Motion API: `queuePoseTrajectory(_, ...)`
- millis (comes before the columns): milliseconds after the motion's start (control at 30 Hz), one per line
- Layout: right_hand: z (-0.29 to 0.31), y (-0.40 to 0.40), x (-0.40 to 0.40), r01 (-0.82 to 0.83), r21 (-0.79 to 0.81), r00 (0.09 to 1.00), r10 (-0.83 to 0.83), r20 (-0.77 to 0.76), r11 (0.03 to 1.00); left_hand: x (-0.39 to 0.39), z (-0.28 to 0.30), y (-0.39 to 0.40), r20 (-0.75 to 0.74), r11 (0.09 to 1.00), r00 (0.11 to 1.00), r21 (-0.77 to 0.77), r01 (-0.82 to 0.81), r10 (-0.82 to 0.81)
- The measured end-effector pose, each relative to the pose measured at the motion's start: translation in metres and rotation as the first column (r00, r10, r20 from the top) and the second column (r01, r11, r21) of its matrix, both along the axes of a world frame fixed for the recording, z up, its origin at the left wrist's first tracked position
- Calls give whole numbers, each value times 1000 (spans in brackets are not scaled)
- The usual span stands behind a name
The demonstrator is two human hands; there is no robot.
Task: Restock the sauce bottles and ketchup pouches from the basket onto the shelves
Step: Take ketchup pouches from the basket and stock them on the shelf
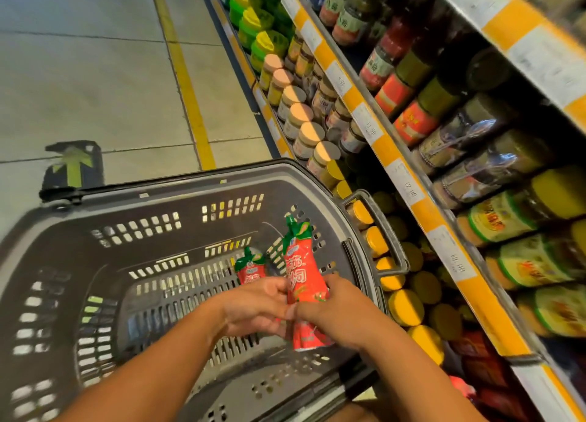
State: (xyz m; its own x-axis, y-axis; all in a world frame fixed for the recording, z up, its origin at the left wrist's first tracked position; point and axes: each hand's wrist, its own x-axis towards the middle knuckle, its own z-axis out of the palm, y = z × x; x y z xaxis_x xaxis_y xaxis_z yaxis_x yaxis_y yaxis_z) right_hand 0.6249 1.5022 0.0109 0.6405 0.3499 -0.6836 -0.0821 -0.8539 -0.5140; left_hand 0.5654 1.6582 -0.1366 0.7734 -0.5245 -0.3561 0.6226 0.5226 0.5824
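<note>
While both hands gripped 1 ketchup pouch (pixel 304 282) | left hand (pixel 257 307), right hand (pixel 333 313) closed round body | judged soft, light, slippery; best held mid-body.

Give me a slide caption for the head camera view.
Both hands, left and right, hold ketchup pouches over a grey basket beside stocked shelves.

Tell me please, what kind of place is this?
Most likely a supermarket aisle. Shelves with price labels hold rows of jars, and a grey shopping basket stands beside them on the marked floor.
</note>
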Motion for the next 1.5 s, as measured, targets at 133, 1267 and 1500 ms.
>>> queuePoseTrajectory(133,0,-7,2,-13,8,996,12,90,1000,0,-8,17,-25,999,999,-48,-21,20)
queuePoseTrajectory(1267,8,-26,5,3,175,978,-39,204,985,-22,-44,11,-420,721,828,693,30,370)
queuePoseTrajectory(1500,24,-14,-12,118,396,949,-221,226,911,-48,43,30,-195,748,870,614,-251,452)
